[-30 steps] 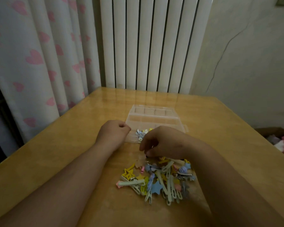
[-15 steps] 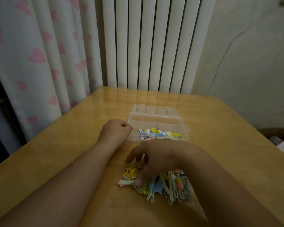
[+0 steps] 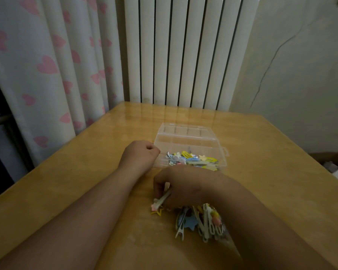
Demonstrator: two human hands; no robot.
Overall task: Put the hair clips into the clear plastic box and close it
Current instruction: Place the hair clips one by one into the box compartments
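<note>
While the left hand (image 3: 141, 156) is lying clenched, seemingly empty, at nine o'clock of the open clear plastic box (image 3: 183, 133), the right hand (image 3: 185, 189) is pinching a pale clip (image 3: 163, 199) from the hair clips (image 3: 201, 221) heaped at the box's six o'clock. They are looking light, stiff and slick, favouring a pinch across the flat body.

Bare bench (image 3: 277, 172) runs right of the clear box (image 3: 185, 142) and the pile of hair clips (image 3: 201, 221), and also left of the left forearm. In the middle, the fisted left grip (image 3: 142, 154) sits just beside the box's left edge, and the right grip (image 3: 185, 188) covers the gap between box and pile. The radiator (image 3: 183, 49) and curtain (image 3: 47, 65) close the far side.
</note>
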